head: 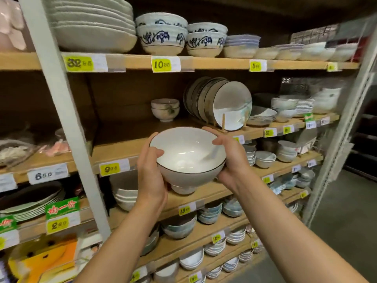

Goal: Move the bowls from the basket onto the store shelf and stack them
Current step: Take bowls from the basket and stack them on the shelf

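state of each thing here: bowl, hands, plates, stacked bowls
white dark-rimmed ceramic bowl: empty, held off the shelf
left hand: grips bowl's left side
right hand: grips bowl's right side
dark-rimmed white plates: on edge in wooden rack
two small pale bowls: stacked on shelf

Left hand (pixel 151 175) and right hand (pixel 233 160) grip one bowl (pixel 187 149) between them, raised.
The left hand cups the bowl's left side, thumb hooked over the rim; the right hand clasps its right side, thumb on the rim, fingers curled round the far edge. Both bare forearms reach up from below and converge toward the bowl.
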Available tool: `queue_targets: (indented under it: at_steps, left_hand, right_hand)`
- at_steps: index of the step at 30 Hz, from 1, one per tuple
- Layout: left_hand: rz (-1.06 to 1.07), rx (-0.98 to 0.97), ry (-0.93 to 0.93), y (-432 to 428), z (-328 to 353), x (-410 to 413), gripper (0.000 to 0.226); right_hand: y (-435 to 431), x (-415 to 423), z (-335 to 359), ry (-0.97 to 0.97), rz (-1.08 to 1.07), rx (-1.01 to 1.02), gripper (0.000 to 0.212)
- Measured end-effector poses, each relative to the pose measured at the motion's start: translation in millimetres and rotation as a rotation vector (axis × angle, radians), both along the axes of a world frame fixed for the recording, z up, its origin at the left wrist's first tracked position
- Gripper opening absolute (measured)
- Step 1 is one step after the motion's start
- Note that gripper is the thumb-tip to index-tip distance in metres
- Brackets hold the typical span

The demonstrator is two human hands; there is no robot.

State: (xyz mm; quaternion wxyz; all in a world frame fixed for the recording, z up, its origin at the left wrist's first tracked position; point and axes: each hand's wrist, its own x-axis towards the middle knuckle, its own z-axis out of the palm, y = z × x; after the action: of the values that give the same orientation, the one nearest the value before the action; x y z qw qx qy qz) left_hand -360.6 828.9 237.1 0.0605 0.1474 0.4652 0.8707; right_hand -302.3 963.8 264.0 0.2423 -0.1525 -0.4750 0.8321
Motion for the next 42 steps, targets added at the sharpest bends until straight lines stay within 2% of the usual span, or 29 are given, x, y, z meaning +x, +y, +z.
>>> queue_targets:
  at_steps: [5,10,17,23,28,30,35,39,42]
  left_hand:
    - [0.025,-0.04,-0.047,32.5,12.9,-42.3,0.046]
    - [0.043,-0.09,0.001,60.5,19.2,-95.0,0.034]
    - [0.073,-0.159,0.076,93.8,14.0,-176.1,0.034]
    - [0.078,-0.278,-0.029,114.1,6.5,-230.1,0.027]
    - [0.057,-0.341,-0.058,119.1,-3.4,-243.3,0.039]
    - [0.089,-0.364,-0.083,120.2,-6.3,-244.6,0.037]
    - [0.165,-0.421,-0.102,129.4,-1.6,-243.1,0.03]
    - [0.182,-0.429,-0.152,133.1,-2.3,-241.6,0.03]
    - [0.303,-0.426,-0.107,133.2,-4.6,-232.5,0.039]
  right_hand:
    - [30.7,-39.1,10.8,-0.014,0.024,0.02,0.047]
    - [58.2,-92.5,13.4,-0.017,-0.005,0.027,0.047]
    - [90.2,-166.8,12.6,-0.028,-0.075,0.047,0.05]
    - [108.9,-210.9,1.4,-0.049,-0.075,0.013,0.051]
    - [121.0,-237.0,-7.0,-0.1,-0.041,0.023,0.038]
    - [126.8,-242.2,-11.0,-0.107,-0.005,0.022,0.034]
    - [142.6,-253.2,-18.5,-0.104,0.086,-0.006,0.038]
    - [153.2,-259.2,-27.3,-0.106,0.155,0.025,0.028]
    - [166.9,-267.8,-24.2,-0.1,0.257,0.021,0.024]
